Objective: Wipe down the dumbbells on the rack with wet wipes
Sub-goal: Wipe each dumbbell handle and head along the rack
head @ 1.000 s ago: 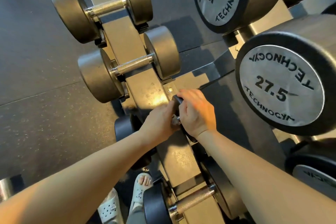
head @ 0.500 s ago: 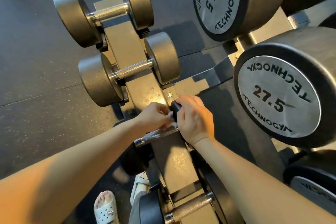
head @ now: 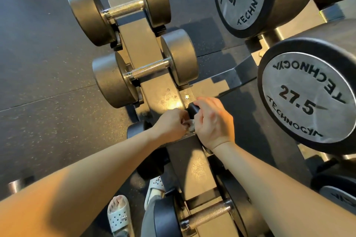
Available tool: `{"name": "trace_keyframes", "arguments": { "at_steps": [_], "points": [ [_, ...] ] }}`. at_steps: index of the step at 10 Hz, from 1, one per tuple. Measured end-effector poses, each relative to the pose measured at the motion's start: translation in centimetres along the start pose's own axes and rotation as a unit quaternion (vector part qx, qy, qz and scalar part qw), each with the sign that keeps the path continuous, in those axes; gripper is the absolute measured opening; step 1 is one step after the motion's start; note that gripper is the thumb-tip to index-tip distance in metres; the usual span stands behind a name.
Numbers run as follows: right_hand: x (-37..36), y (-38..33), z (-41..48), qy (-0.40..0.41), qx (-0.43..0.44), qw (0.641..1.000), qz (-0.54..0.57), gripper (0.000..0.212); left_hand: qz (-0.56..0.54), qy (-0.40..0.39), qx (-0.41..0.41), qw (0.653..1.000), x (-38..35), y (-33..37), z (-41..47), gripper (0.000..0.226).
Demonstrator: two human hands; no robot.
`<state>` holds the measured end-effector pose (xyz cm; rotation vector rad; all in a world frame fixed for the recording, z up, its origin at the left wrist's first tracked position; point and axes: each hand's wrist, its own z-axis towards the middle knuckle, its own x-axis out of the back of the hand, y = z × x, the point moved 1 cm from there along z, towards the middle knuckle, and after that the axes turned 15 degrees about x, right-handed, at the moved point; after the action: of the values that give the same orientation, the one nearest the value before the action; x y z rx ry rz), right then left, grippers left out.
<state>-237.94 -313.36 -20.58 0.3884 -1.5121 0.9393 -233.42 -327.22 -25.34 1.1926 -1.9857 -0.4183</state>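
**Small dumbbell gets its handle wiped on the rack**

The floor [head: 48, 121] is dark rubber matting flecked with pale specks, with a thin seam running across it. A grey metal rack [head: 146, 48] rises from it as a slanted spine, its paint scuffed and catching a warm glare beside a bolt.

The small dumbbell [head: 192, 110] lies across this spine in the middle of the view. Its handle is mostly hidden, but one rounded black head shows.

The left hand [head: 170, 125] closes around a crumpled whitish wet wipe [head: 190, 127] at the handle. The right hand [head: 213, 123] curls over the dumbbell's right head. The hands sit side by side, almost touching.

Further up the spine, the top dumbbell [head: 125, 8] and second dumbbell [head: 149, 69] have dull black disc heads and bright knurled steel handles. At right, a large dumbbell [head: 308, 102] shows a grey end plate stamped 27.5.
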Motion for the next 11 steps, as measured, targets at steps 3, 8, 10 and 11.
{"name": "trace_keyframes", "arguments": {
  "at_steps": [3,8,10,11],
  "points": [
    [-0.2,0.1,0.0,0.007,0.008,1.000,-0.003,0.036,0.205,-0.054,0.041,0.976,3.0,-3.6,1.2,0.017],
    [-1.0,0.6,-0.1,0.002,0.001,1.000,0.007,0.035,0.348,-0.032,-0.059,0.935,3.0,-3.9,0.3,0.022],
    [-0.8,0.5,-0.2,0.014,0.004,1.000,-0.004,0.034,0.402,-0.110,-0.019,0.909,4.1,-3.0,-0.7,0.016],
    [-0.8,0.4,-0.2,0.013,0.007,1.000,-0.010,0.034,0.365,-0.171,0.021,0.915,3.6,-3.3,0.0,0.023]
  ]
}}
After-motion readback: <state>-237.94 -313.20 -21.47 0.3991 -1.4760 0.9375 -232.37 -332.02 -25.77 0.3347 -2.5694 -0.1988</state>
